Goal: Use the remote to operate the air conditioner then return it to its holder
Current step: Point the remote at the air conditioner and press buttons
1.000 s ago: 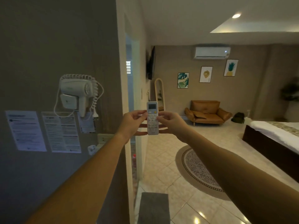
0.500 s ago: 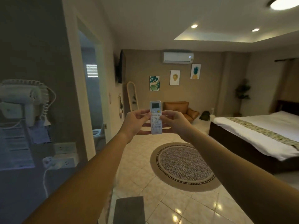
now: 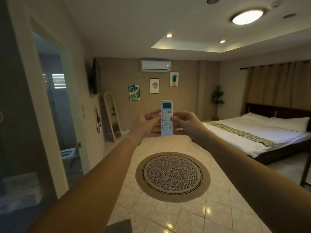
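Observation:
A white remote (image 3: 166,118) with a small screen and a yellow button stands upright in front of me, held at arm's length. My left hand (image 3: 148,122) grips its left edge and my right hand (image 3: 184,122) grips its right edge, thumbs over the buttons. The white air conditioner (image 3: 155,65) hangs high on the far wall, straight above the remote, with a small light on its right end. No holder for the remote is in view.
A round patterned rug (image 3: 172,176) lies on the tiled floor ahead. A bed (image 3: 262,137) fills the right side. An open bathroom doorway (image 3: 55,115) and a leaning mirror (image 3: 111,116) are on the left. A dark wall (image 3: 15,132) stands close at far left.
The view has swung right into the room: the hair dryer and wall notices have left the frame and the bed has come in. Both hands still hold the remote upright.

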The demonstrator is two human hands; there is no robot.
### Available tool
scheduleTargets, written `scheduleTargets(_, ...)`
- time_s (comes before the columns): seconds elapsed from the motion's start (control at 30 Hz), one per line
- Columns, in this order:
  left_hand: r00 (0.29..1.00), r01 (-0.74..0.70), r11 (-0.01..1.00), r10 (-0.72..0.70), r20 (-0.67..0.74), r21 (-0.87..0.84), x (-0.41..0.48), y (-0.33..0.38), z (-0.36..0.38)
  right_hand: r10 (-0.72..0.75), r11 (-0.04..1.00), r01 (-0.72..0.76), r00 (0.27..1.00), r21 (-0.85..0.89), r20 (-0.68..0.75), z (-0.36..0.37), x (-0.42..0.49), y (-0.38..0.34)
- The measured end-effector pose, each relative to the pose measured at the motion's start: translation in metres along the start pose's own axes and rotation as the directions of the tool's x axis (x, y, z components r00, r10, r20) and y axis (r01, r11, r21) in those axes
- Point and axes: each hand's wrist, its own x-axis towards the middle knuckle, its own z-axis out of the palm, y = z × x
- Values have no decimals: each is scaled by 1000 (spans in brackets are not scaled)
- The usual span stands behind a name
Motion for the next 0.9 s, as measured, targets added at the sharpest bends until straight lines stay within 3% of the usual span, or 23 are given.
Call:
scheduleTargets(0.33,993,-49,997,55,104,-56,36,6,-1,-44,998,46,998,50,-36,-10,22,-8)
scheduleTargets(0.9,994,-25,998,31,101,-63,44,-3,-25,-22,999,23,999,35,-45,15,37,-3)
